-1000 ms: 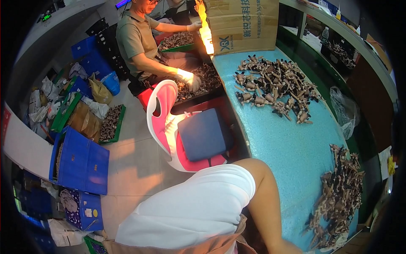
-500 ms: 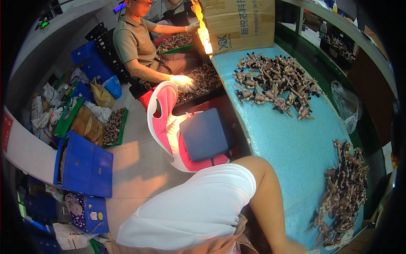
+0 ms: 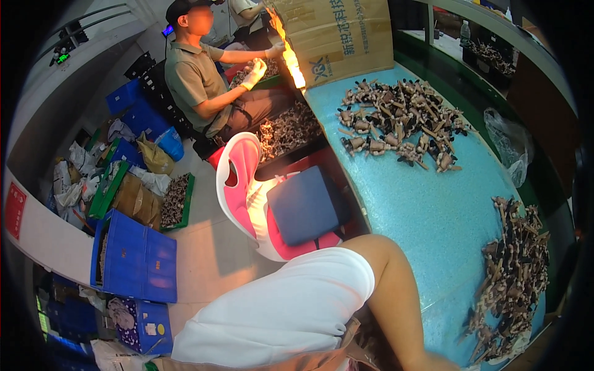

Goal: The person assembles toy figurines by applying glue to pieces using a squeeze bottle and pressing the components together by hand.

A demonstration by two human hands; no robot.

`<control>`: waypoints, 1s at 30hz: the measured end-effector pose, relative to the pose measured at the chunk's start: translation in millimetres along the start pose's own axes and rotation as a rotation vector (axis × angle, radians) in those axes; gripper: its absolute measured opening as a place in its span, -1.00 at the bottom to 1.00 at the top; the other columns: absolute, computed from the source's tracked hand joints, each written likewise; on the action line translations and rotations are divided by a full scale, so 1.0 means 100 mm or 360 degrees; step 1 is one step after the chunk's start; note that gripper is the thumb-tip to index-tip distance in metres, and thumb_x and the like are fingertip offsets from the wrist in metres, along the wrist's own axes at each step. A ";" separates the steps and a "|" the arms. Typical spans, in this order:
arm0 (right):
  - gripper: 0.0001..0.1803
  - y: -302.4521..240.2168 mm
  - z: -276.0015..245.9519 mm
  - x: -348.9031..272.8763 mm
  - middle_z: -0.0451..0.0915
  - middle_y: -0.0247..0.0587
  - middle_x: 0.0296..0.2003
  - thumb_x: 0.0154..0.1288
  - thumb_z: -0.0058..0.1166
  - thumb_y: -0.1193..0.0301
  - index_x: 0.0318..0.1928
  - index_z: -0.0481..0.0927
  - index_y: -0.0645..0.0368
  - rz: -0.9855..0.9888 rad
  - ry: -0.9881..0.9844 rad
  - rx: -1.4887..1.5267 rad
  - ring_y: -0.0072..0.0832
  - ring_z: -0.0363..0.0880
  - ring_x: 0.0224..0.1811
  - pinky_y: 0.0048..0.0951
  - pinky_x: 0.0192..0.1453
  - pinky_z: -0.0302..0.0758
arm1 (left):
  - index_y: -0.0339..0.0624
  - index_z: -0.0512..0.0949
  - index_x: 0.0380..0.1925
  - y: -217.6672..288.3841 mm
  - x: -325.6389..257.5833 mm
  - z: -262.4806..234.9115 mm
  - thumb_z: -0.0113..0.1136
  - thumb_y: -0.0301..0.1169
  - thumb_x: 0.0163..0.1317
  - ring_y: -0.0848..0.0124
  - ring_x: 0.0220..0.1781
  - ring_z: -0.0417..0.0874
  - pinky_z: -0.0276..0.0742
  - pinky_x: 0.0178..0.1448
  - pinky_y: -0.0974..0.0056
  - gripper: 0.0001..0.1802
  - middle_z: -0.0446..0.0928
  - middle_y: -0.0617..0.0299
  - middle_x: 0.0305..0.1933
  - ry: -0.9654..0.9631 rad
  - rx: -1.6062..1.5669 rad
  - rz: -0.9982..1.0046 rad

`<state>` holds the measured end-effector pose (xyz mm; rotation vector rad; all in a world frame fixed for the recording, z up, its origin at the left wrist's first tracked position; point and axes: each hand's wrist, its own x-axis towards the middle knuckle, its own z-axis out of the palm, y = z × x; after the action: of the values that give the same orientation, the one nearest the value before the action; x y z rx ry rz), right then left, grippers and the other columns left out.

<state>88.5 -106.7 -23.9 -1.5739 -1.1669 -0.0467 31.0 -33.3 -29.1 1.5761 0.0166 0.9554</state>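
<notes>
My left arm in a white sleeve reaches across the view, bent at the elbow, its forearm running down to the lower edge. Only the start of my left hand shows there, over the light-blue tabletop; the fingers are cut off. Nearest to it is a pile of small beige, brown and black jointed, doll-like pieces along the right side of the table. A second pile of similar pieces lies toward the far end. My right hand is out of view.
A pink-and-white chair with a dark blue cushion stands left of the table. Beyond it a gloved co-worker sits by a tray of pieces. A cardboard sheet closes the far end. Blue bins line the left.
The co-worker's gloved hand has risen from the tray of pieces to chest height. The view has shifted slightly; my left arm keeps nearly the same pose.
</notes>
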 end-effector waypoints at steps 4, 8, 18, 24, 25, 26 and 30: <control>-0.68 0.03 0.01 -0.10 0.48 0.01 -0.29 0.30 -0.07 0.29 -0.21 0.42 0.38 -0.0006 -0.0048 -0.0029 -0.20 0.43 -0.27 -0.18 -0.10 0.40 | -0.30 0.44 -0.13 0.05 0.03 -0.01 0.11 -0.27 0.16 0.06 -0.21 0.55 0.47 -0.20 0.15 -0.63 0.49 -0.10 -0.25 -0.0026 -0.0005 -0.0134; -0.68 0.02 0.08 -0.18 0.48 0.01 -0.29 0.30 -0.06 0.30 -0.21 0.42 0.38 -0.0016 -0.0031 -0.0066 -0.20 0.43 -0.27 -0.18 -0.11 0.40 | -0.32 0.43 -0.12 0.01 0.05 -0.02 0.09 -0.24 0.18 0.06 -0.19 0.54 0.48 -0.17 0.16 -0.62 0.49 -0.11 -0.24 -0.0097 0.0011 -0.0084; -0.69 -0.02 -0.11 -0.01 0.49 0.01 -0.30 0.29 -0.04 0.30 -0.22 0.42 0.38 -0.0180 0.0268 -0.0234 -0.19 0.43 -0.28 -0.17 -0.11 0.40 | -0.28 0.41 -0.21 0.18 -0.01 -0.09 0.09 -0.35 0.15 0.20 -0.22 0.54 0.46 -0.19 0.19 -0.73 0.48 0.02 -0.24 -0.0085 -0.0065 -0.0129; -0.69 -0.15 -0.40 -0.05 0.49 0.01 -0.30 0.28 -0.01 0.30 -0.22 0.43 0.37 -0.0186 0.0167 -0.0192 -0.18 0.44 -0.27 -0.15 -0.10 0.39 | -0.23 0.35 -0.18 0.09 0.00 -0.12 0.07 -0.42 0.07 0.19 -0.22 0.54 0.46 -0.21 0.22 -0.71 0.45 0.09 -0.19 -0.0307 -0.0152 -0.0324; -0.69 -0.16 -0.40 -0.04 0.50 0.02 -0.30 0.27 0.00 0.31 -0.22 0.43 0.37 -0.0175 0.0134 -0.0126 -0.18 0.44 -0.27 -0.14 -0.09 0.39 | -0.23 0.35 -0.18 0.04 -0.01 -0.10 0.07 -0.42 0.07 0.19 -0.22 0.54 0.46 -0.21 0.22 -0.71 0.45 0.09 -0.19 -0.0282 -0.0147 -0.0330; -0.69 -0.16 -0.40 -0.02 0.50 0.02 -0.30 0.27 0.01 0.31 -0.22 0.44 0.37 -0.0165 0.0103 -0.0062 -0.17 0.44 -0.27 -0.13 -0.09 0.39 | -0.26 0.39 -0.17 0.01 0.00 -0.08 0.09 -0.38 0.14 0.23 -0.22 0.55 0.47 -0.20 0.23 -0.72 0.49 0.06 -0.21 -0.0293 -0.0199 -0.0324; -0.68 -0.06 -0.43 0.00 0.51 0.04 -0.28 0.25 0.05 0.29 -0.22 0.45 0.36 -0.0186 -0.0021 -0.0024 -0.15 0.45 -0.25 -0.10 -0.04 0.38 | -0.28 0.44 -0.17 -0.02 0.00 -0.10 0.14 -0.31 0.18 0.28 -0.25 0.56 0.48 -0.21 0.23 -0.70 0.53 0.03 -0.28 -0.0268 -0.0073 -0.0192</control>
<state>106.9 -140.3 -3.6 -1.5199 -1.2704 -0.1222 26.0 -24.3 -31.1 1.5899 -0.0273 0.7227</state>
